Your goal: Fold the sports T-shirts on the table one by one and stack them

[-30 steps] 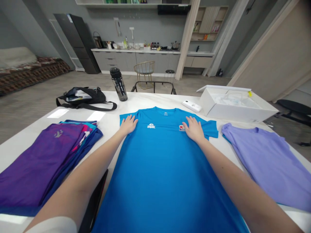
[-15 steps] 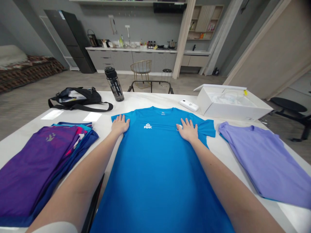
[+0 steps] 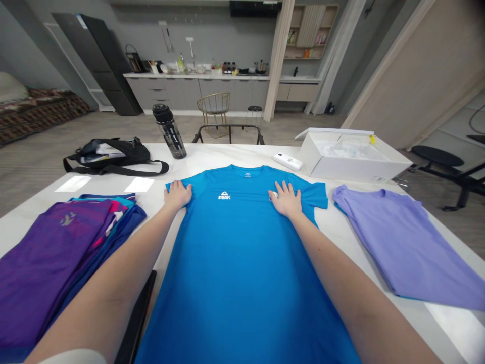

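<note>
A blue T-shirt (image 3: 235,253) with a white PEAK logo lies spread front side up, its collar toward the far edge. On its left sleeve area my left hand (image 3: 177,195) rests flat, fingers stretched. My right hand (image 3: 286,198) lies on the chest at the right, fingers spread, partly covering a small white emblem. Neither hand grips anything. To the left is a stack of folded shirts with a purple shirt (image 3: 49,253) on top. A folded lavender shirt (image 3: 401,242) lies to the right, with a blue edge showing under it.
On the white table (image 3: 204,154) stand a dark water bottle (image 3: 169,132) and an open white box (image 3: 354,161). A black bag (image 3: 113,154) and a white handheld device (image 3: 288,162) lie near the far edge. Beyond is a black chair frame (image 3: 229,129).
The view has shifted slightly, so most things sit a little further left. Both hands stay flat on the blue T-shirt; my left fingers look slightly more bent.
</note>
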Demonstrator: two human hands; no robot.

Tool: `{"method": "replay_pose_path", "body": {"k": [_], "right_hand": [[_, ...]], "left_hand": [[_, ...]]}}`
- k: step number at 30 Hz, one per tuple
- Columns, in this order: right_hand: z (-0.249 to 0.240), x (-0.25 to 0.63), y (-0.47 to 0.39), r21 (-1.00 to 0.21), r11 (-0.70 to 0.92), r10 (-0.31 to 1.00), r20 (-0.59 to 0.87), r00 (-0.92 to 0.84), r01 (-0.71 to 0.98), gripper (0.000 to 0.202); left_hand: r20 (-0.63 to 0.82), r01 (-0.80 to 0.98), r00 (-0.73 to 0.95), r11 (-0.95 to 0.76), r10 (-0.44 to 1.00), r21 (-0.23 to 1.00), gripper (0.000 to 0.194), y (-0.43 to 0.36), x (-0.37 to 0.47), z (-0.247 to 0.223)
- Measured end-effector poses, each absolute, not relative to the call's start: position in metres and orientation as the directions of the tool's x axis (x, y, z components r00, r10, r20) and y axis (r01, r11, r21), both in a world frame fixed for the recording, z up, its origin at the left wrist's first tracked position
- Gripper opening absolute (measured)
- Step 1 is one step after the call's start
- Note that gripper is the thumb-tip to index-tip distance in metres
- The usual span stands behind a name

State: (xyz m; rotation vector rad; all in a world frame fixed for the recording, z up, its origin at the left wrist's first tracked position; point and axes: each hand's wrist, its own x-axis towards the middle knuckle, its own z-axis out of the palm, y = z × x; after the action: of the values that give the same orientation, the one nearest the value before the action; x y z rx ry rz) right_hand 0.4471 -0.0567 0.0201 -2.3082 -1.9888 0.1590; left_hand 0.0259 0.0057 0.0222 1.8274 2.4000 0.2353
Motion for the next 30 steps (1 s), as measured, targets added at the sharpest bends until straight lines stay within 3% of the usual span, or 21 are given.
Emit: {"method": "replay_pose_path", "body": {"k": [2, 5, 7, 10, 16, 22, 30], "right_hand": [[0.027, 0.444, -0.061, -0.138, -0.136, 0.988, 0.054, 0.145, 0.981, 0.072], [0.042, 0.436, -0.076, -0.118, -0.073, 0.971, 0.218, 0.098, 0.990, 0.067], [0.050, 0.430, -0.093, -0.117, -0.028, 0.961, 0.271, 0.059, 0.993, 0.065], [0.052, 0.418, -0.129, -0.142, 0.015, 0.975, 0.223, 0.017, 0.990, 0.065], [0.032, 0.408, -0.212, -0.138, -0.024, 1.000, -0.005, 0.024, 0.990, 0.070], [0.031, 0.434, -0.248, -0.095, -0.016, 1.000, -0.022, 0.014, 0.995, 0.071], [0.022, 0.451, -0.252, -0.122, 0.054, 0.998, 0.021, -0.052, 0.991, 0.069]], "left_hand": [[0.124, 0.969, -0.202, 0.179, 0.972, 0.171, 0.074, -0.005, 0.041, 0.030], [0.259, 0.989, 0.054, -0.088, 0.964, 0.121, 0.068, -0.035, 0.080, 0.044], [0.238, 0.962, 0.220, -0.251, 0.946, 0.106, 0.067, -0.063, 0.111, 0.049], [0.146, 0.926, 0.336, -0.354, 0.931, 0.130, 0.068, -0.113, 0.150, 0.044], [0.066, 0.928, 0.304, -0.311, 0.951, 0.206, 0.069, -0.191, 0.175, 0.019], [0.062, 0.946, 0.240, -0.247, 0.969, 0.209, 0.076, -0.231, 0.183, 0.022], [0.053, 0.967, 0.160, -0.168, 0.986, 0.193, 0.074, -0.266, 0.204, 0.028]]}}
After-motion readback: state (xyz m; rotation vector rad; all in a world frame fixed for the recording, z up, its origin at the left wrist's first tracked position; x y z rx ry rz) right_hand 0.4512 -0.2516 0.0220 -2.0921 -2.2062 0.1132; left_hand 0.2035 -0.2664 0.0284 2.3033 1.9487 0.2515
